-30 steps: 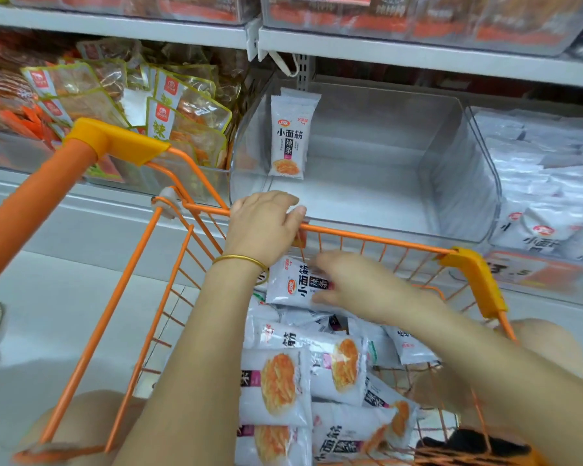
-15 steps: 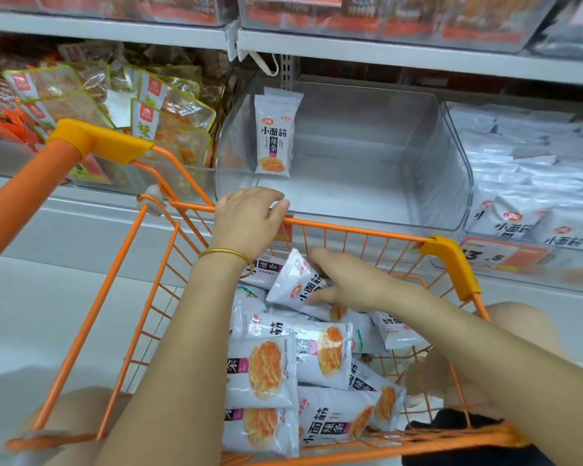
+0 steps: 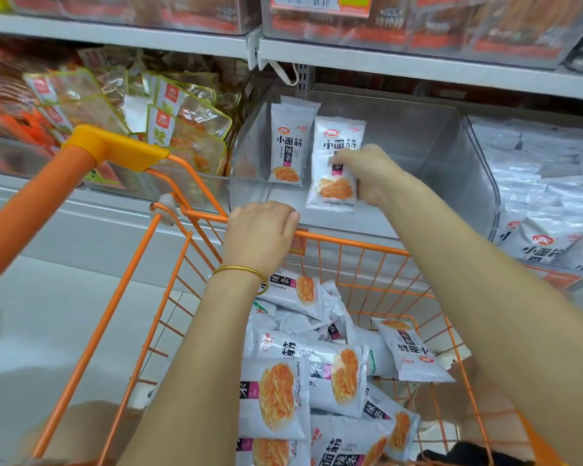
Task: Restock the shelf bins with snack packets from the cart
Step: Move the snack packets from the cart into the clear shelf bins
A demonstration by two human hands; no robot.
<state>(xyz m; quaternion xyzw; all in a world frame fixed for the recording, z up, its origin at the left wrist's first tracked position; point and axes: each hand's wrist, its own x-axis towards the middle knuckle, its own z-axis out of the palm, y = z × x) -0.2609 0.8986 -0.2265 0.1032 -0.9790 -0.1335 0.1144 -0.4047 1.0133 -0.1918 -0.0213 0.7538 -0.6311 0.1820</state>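
— What has the right hand (image 3: 367,176) got?
— Its fingers curl round a white snack packet (image 3: 335,163), held upright inside the clear shelf bin (image 3: 435,146), just beside a second packet (image 3: 288,146) that stands against the bin's left wall
— And the left hand (image 3: 260,233)?
— It grips the front rim of the orange cart (image 3: 350,243), a gold bangle (image 3: 239,270) on the wrist. Below, a heap of packets (image 3: 283,391) lies in the cart basket, and stacked white packets (image 3: 546,183) fill the next bin to the right

1 head view, forward and down, near cart (image 3: 350,244), facing shelf (image 3: 418,66)
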